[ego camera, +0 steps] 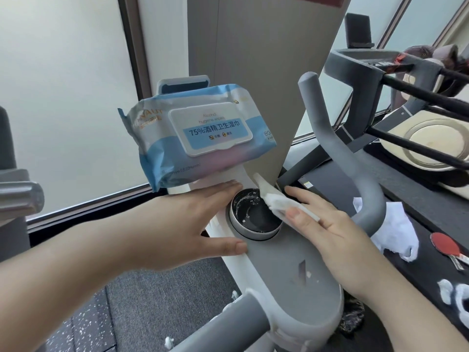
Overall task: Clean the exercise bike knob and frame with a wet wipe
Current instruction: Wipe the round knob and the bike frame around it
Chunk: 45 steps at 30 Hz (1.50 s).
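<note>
Head view, right hand [327, 224] pinching wipe [276, 199] on knob [255, 217]

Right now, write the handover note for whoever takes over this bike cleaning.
Left hand: flat, fingers straight, pressing the bike frame beside the knob.
Right hand: thumb pinches a folded wet wipe against the fingers, wipe lying over the knob's right rim.
Knob: black top has white flecks and smears, not clean yet.
Frame: white specks near the logo below the knob, not yet wiped off.
Wipes pack: lid closed, perched on the console above the knob.
Left: finish the knob, then wipe the frame.
</note>
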Each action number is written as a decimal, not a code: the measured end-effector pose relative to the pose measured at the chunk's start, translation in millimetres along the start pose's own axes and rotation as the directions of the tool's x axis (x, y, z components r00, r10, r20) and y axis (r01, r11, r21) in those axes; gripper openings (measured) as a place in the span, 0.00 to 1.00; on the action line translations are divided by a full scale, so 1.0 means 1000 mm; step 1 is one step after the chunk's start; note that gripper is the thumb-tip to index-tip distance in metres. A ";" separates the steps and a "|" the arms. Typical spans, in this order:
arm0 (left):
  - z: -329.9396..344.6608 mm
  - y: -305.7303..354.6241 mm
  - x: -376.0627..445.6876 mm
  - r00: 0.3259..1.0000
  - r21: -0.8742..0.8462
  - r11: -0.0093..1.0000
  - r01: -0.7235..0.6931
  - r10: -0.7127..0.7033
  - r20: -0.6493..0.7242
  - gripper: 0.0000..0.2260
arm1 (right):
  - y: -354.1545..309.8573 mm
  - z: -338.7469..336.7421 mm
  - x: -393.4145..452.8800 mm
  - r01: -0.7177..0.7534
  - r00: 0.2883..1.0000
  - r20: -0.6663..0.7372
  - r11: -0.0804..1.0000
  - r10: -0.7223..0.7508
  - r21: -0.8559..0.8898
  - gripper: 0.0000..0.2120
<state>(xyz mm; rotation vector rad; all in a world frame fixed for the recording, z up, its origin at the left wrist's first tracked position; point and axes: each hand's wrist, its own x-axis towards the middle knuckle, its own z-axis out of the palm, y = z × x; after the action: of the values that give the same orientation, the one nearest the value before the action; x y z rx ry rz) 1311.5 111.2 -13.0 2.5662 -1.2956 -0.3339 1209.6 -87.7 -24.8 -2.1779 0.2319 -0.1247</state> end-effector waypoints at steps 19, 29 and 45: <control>0.000 0.000 0.001 1.000 -0.009 1.000 -0.010 0.010 -0.017 0.40 | 0.005 -0.001 0.024 -0.008 0.993 0.120 0.981 -0.015 0.192 0.14; -0.004 0.003 0.000 0.997 -0.024 0.997 -0.073 0.073 -0.024 0.36 | 0.000 0.003 0.032 0.004 0.986 0.162 0.975 -0.041 0.223 0.14; 0.000 0.000 0.001 0.997 -0.024 0.998 -0.055 0.054 -0.051 0.40 | 0.005 -0.014 0.029 -0.088 0.986 0.158 0.962 0.047 0.260 0.14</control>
<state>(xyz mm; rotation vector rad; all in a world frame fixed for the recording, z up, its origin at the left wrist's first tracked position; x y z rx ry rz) 1312.2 110.2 -13.3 2.4966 -1.3315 -0.2723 1235.1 -107.7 -20.5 -1.8982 0.1915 0.0461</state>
